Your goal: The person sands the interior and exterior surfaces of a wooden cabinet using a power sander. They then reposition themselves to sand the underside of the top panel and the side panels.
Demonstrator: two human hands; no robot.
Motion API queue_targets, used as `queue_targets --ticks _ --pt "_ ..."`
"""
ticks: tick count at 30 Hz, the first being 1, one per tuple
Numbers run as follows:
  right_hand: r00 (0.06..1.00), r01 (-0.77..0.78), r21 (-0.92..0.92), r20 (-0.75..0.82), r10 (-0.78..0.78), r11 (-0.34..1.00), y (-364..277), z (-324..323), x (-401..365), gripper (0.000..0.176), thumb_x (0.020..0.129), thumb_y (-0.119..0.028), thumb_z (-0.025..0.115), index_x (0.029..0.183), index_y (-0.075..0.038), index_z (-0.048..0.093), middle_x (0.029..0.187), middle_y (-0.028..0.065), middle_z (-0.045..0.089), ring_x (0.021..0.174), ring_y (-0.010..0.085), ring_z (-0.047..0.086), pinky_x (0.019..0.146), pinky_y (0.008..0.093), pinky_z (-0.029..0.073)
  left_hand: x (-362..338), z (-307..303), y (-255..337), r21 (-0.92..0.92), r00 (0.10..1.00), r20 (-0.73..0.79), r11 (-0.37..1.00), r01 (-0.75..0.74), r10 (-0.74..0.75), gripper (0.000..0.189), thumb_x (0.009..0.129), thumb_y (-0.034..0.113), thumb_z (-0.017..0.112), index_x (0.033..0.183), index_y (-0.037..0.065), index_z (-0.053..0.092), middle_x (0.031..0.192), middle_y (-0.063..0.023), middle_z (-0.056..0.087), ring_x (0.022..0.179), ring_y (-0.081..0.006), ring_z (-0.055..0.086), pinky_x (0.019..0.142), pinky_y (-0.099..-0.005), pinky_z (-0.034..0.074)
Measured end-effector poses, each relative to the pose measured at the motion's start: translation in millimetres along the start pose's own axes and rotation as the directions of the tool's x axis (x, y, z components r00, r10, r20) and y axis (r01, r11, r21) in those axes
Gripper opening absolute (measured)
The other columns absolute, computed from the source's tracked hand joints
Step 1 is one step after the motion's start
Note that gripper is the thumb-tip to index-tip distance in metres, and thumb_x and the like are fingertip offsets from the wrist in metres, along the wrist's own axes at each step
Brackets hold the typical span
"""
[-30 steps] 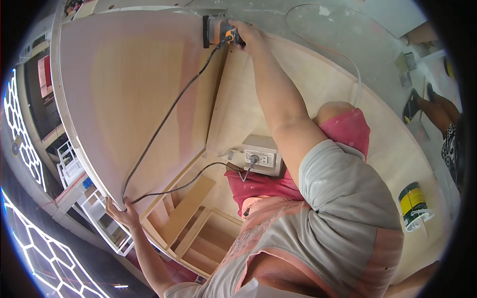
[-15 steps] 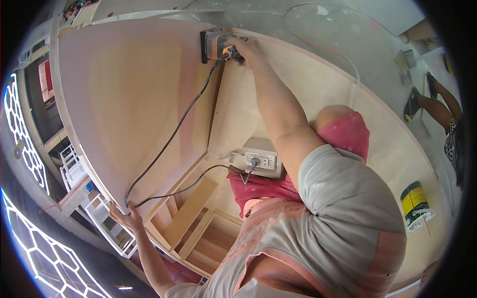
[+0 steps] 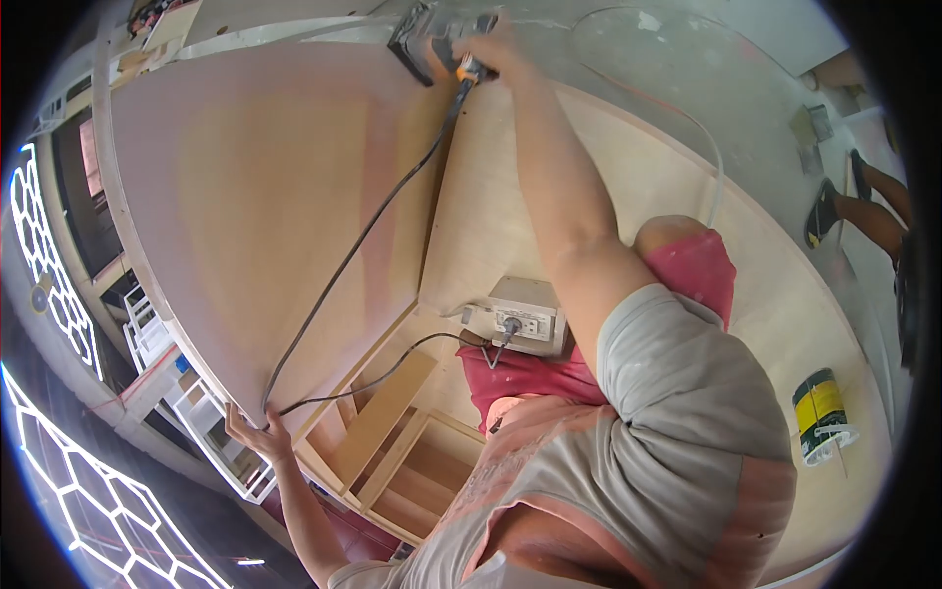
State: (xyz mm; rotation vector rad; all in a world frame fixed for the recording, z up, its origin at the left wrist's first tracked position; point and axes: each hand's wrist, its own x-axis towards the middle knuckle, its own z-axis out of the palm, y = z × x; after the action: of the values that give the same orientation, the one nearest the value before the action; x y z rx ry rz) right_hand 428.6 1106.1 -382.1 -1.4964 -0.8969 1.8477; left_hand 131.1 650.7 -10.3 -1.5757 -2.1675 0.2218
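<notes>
My right hand is closed around an electric sander, blurred by motion, at the far top edge of an upright wooden panel. A black power cord runs from the sander down to my left hand, bends sharply there and continues to a socket box. My left hand is at the panel's near edge, its thumb against the cord and its fingers partly around the edge. Whether the sander's pad touches the wood cannot be made out.
I sit on a pale wooden board beside a cabinet frame with compartments. A yellow-and-dark can stands to my right. Another person's legs show at the right edge. White metal racks stand beyond the panel.
My right hand has moved the sander up and slightly right, toward the panel's far top edge, and the sander has tilted. My left hand stays at the near edge with the cord.
</notes>
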Motion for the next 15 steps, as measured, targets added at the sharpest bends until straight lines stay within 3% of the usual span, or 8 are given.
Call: queue_targets --ticks 4,8,9,11,14,15 --pt "0.927 0.271 -0.037 0.281 -0.251 0.962 -49 -13 35 0.044 0.061 -0.013 0.070 0.101 -0.004 0.053 0.077 0.0086 0.059 0.060 0.0173 0.058 0.050 0.0300 0.049 6 -5 9 0.075 0.999 0.032 0.997 -0.020 0.018 0.070 0.072 0.040 0.071 0.121 -0.003 0.045 0.119 -0.0219 0.045 0.113 -0.0382 0.042 0.093 -0.0498 0.035" --pt "0.745 0.451 0.047 0.530 -0.405 0.891 -99 -14 54 0.025 0.059 -0.011 0.069 0.082 -0.003 0.061 0.067 0.0043 0.060 0.061 0.0158 0.058 0.053 0.0290 0.047 8 -3 16 0.078 0.999 0.034 0.997 0.000 -0.003 0.081 0.059 0.031 0.081 0.123 -0.002 0.042 0.120 -0.0229 0.043 0.113 -0.0390 0.041 0.094 -0.0498 0.034" --pt "0.735 0.459 0.046 0.541 -0.409 0.887 -105 -10 65 0.025 0.059 -0.011 0.069 0.082 -0.003 0.061 0.067 0.0043 0.060 0.061 0.0158 0.058 0.053 0.0290 0.047 11 -5 21 0.068 0.999 0.037 0.997 -0.022 0.020 0.081 0.059 0.030 0.081 0.123 -0.002 0.042 0.120 -0.0229 0.043 0.113 -0.0387 0.040 0.094 -0.0496 0.034" --pt "0.736 0.264 -0.048 0.656 -0.169 0.963 -120 0 80 0.024 0.057 -0.008 0.069 0.079 -0.003 0.062 0.068 0.0055 0.062 0.060 0.0160 0.059 0.052 0.0296 0.047 13 -7 27 0.066 0.998 0.048 0.997 -0.034 0.031 0.084 0.056 0.030 0.082 0.124 -0.001 0.042 0.121 -0.0221 0.041 0.114 -0.0379 0.039 0.094 -0.0489 0.034" --pt "0.687 0.303 0.054 0.680 -0.257 0.952 -150 0 60 0.017 0.057 -0.006 0.067 0.073 -0.004 0.063 0.062 0.0061 0.060 0.057 0.0169 0.058 0.051 0.0298 0.047 11 -3 28 0.052 1.000 0.015 0.999 0.008 -0.009 0.088 0.054 0.032 0.083 0.125 0.000 0.041 0.119 -0.0209 0.042 0.115 -0.0377 0.038 0.094 -0.0492 0.033" --pt "0.678 0.332 0.049 0.682 -0.275 0.942 -168 2 44 0.017 0.057 -0.006 0.067 0.073 -0.004 0.063 0.062 0.0061 0.060 0.057 0.0169 0.058 0.051 0.0298 0.047 8 1 23 0.012 0.999 0.016 0.999 0.044 -0.044 0.092 0.053 0.038 0.083 0.126 0.002 0.040 0.121 -0.0204 0.042 0.116 -0.0382 0.038 0.098 -0.0527 0.028"
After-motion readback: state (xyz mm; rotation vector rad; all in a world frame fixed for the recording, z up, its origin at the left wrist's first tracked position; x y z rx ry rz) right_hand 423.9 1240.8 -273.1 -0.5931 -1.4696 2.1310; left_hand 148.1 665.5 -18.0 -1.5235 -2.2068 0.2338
